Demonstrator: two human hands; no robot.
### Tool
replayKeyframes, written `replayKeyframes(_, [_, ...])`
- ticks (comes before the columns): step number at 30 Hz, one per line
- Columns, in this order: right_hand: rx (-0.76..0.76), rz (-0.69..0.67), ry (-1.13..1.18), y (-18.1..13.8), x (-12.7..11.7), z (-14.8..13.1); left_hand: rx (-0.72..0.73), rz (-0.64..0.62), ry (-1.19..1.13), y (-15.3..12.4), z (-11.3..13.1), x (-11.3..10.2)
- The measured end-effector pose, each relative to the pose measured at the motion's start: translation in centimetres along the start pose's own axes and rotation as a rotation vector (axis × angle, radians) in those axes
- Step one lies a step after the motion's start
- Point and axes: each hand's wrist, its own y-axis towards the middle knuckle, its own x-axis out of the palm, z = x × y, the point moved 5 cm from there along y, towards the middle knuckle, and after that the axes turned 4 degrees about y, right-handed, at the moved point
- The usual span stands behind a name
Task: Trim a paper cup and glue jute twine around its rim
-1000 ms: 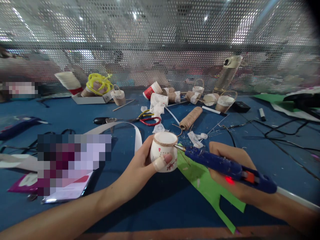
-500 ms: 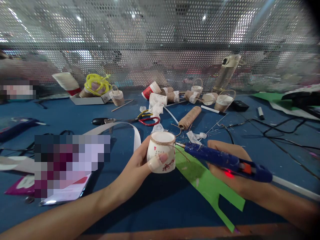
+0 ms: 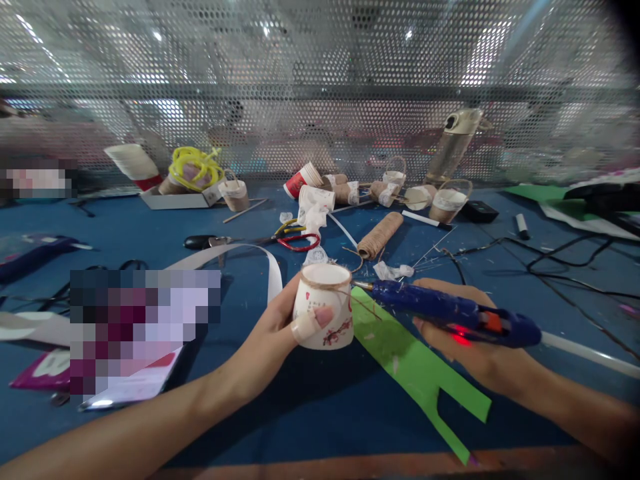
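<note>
My left hand point(image 3: 273, 330) is wrapped round a small white paper cup point(image 3: 324, 307) with red print and a ring of brown twine near its rim; my thumb, with a plaster on it, presses on the cup's front. My right hand point(image 3: 460, 343) grips a blue hot glue gun point(image 3: 453, 313) with a red light lit on its body. The gun's metal tip points left and sits right at the twine band on the cup's right side. A loose thread of twine trails from the cup over a green paper cutout point(image 3: 415, 363) lying on the blue table point(image 3: 310, 413).
A twine spool point(image 3: 381, 235), red-handled scissors point(image 3: 295, 240), a white paper strip point(image 3: 273, 267) and several twine-wrapped cups point(image 3: 395, 187) lie behind. Black cables point(image 3: 550, 263) run at the right. A perforated metal screen point(image 3: 320, 87) closes the back. A blurred patch covers something at left.
The cup has tilted slightly and shifted a little left and up. The glue gun has risen and levelled out, its tip staying at the cup's twine band.
</note>
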Motion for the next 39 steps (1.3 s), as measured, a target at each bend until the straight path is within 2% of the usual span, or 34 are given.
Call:
replayKeyframes(6, [0.036,0.026,0.064,0.2,0.1,0.1,-0.014,-0.022,-0.012,-0.2,0.1,0.1])
replayKeyframes(12, [0.049,0.05,0.084,0.2,0.0,1.4,-0.057,-0.107,-0.017,-0.6,-0.1,0.7])
replayKeyframes(18, [0.138,0.193,0.188,-0.1,-0.2,2.6,-0.089,-0.127,-0.17,-0.5,0.0,1.3])
replayKeyframes(21, [0.088,0.144,0.226,0.1,0.4,2.1,-0.12,-0.148,-0.236,-0.3,-0.1,1.8])
replayKeyframes(26, [-0.009,0.059,0.32,0.0,1.9,1.0,-0.153,-0.154,-0.209,-0.1,-0.7,2.0])
replayKeyframes(33, [0.016,0.107,0.396,0.1,1.8,0.9,-0.169,-0.133,-0.175,0.0,-0.7,2.1])
replayKeyframes(39, [0.108,0.103,0.454,0.3,1.6,0.6,-0.173,-0.128,-0.188,-0.1,0.0,2.3])
